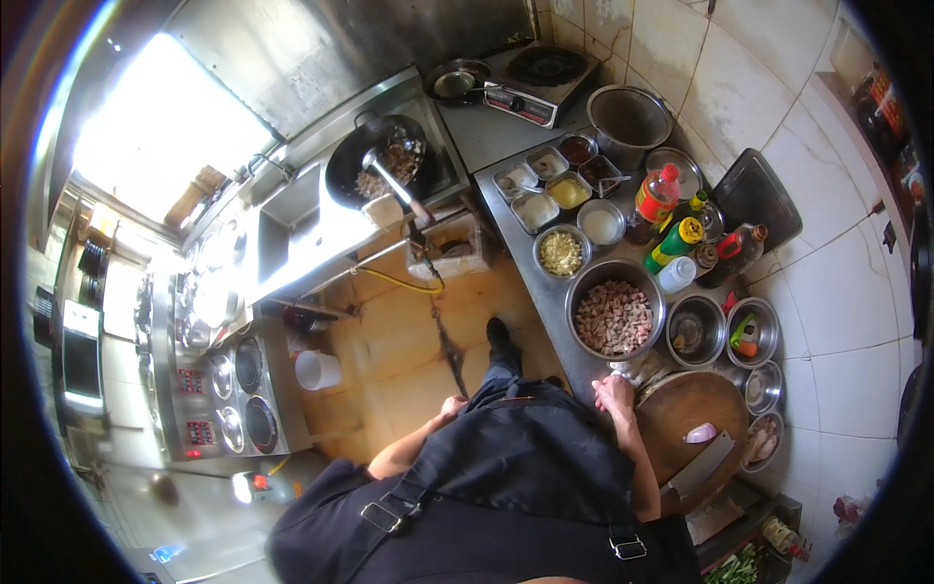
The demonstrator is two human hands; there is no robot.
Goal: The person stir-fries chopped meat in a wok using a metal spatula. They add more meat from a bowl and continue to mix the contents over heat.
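Note:
My left hand (454,406) hangs beside my left thigh with its fingers curled, over the dark apron's edge. My right hand (614,396) is at the counter's front edge, fingers bent, close to a crumpled pale cloth (633,369). Whether it touches the cloth I cannot tell. Just beyond stands a large steel pot (660,292) of diced raw meat (614,319). Right of that hand lies a round wooden chopping board (675,409), bearing a piece of purple onion (700,433) and a cleaver (702,464).
A black wok (341,164) holds browned food and a ladle (389,177). Seasoning tins (569,191), chopped garlic (560,253), bottles (654,198) and steel bowls (695,330) crowd the counter. A white bucket (318,370) stands at left; a yellow hose (401,282) hangs below the stove.

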